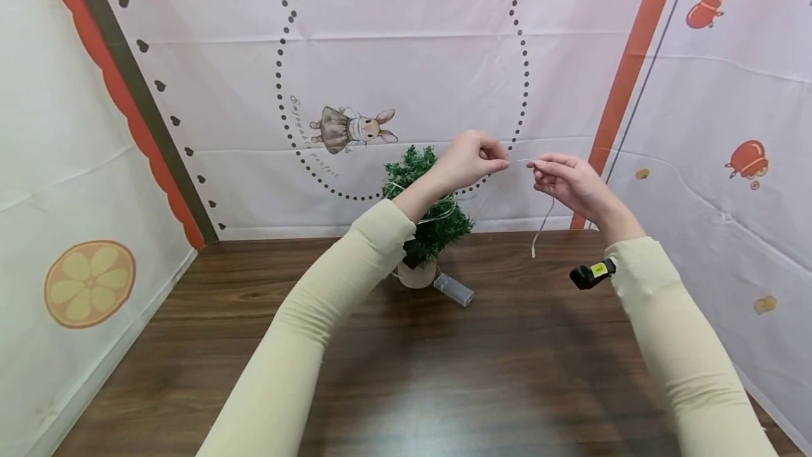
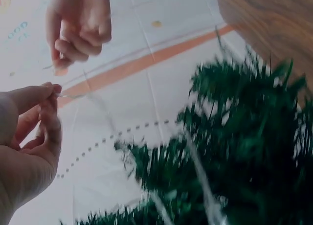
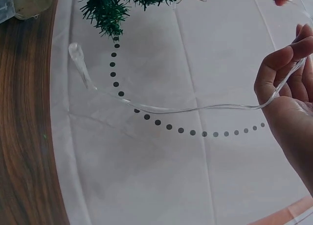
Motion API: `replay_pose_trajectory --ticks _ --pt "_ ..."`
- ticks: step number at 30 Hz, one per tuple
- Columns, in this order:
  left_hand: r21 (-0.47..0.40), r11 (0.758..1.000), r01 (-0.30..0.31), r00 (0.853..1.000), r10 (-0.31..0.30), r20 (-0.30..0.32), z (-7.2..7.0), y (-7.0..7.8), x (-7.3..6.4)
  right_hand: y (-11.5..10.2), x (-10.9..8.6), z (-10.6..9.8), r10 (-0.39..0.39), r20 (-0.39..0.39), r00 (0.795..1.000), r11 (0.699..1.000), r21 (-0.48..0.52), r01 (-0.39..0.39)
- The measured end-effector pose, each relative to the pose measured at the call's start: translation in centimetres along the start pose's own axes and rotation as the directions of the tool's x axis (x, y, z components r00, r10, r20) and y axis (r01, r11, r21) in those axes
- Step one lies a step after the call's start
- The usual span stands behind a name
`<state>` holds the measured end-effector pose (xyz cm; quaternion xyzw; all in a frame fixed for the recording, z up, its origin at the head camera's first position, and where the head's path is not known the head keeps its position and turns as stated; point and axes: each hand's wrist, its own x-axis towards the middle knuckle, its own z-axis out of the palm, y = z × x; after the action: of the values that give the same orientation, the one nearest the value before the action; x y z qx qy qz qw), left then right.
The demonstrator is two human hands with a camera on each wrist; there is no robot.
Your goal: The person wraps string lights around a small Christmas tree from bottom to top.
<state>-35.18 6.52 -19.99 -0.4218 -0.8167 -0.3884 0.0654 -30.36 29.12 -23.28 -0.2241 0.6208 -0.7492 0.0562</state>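
A small green artificial tree point(image 1: 447, 235) in a pale pot point(image 1: 416, 277) stands at the table's back, with turns of thin, clear string-light wire around its branches. To the right of the treetop, my left hand point(image 1: 471, 161) pinches the wire between thumb and fingers. My right hand point(image 1: 571, 180) pinches it a short way further right. From the right hand the wire's loose end point(image 1: 543, 224) hangs down; in the right wrist view this clear wire point(image 3: 195, 108) ends in a thicker tip point(image 3: 77, 56). My left forearm hides part of the tree.
A clear, box-shaped case point(image 1: 454, 290) lies on the brown wooden table point(image 1: 406, 386) beside the pot. A printed cloth point(image 1: 406, 83) hangs behind and along both sides. A black strap with a yellow label point(image 1: 598, 271) sticks out from the right sleeve.
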Motion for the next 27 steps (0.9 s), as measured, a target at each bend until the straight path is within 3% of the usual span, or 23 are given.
replay_pose_trajectory --ticks 4,12,18,27 --pt "-0.003 1.000 0.019 1.000 -0.019 0.009 -1.1 -0.6 0.2 -0.3 0.3 0.0 0.020 0.007 1.000 0.998 -0.051 -0.019" --pt "-0.115 0.983 0.145 0.987 -0.151 -0.048 -3.7 -1.9 0.7 -0.6 0.2 -0.6 0.036 0.020 0.999 0.995 -0.097 -0.034" --pt "-0.097 0.981 0.168 0.976 -0.179 -0.124 -5.7 -2.8 0.4 -0.7 0.3 -1.0 0.038 -0.002 0.999 0.996 -0.084 -0.038" --pt "-0.090 0.973 0.213 0.959 -0.226 -0.173 -7.7 -4.7 -0.6 -0.5 0.7 -0.7 0.031 0.002 1.000 0.989 -0.147 -0.031"
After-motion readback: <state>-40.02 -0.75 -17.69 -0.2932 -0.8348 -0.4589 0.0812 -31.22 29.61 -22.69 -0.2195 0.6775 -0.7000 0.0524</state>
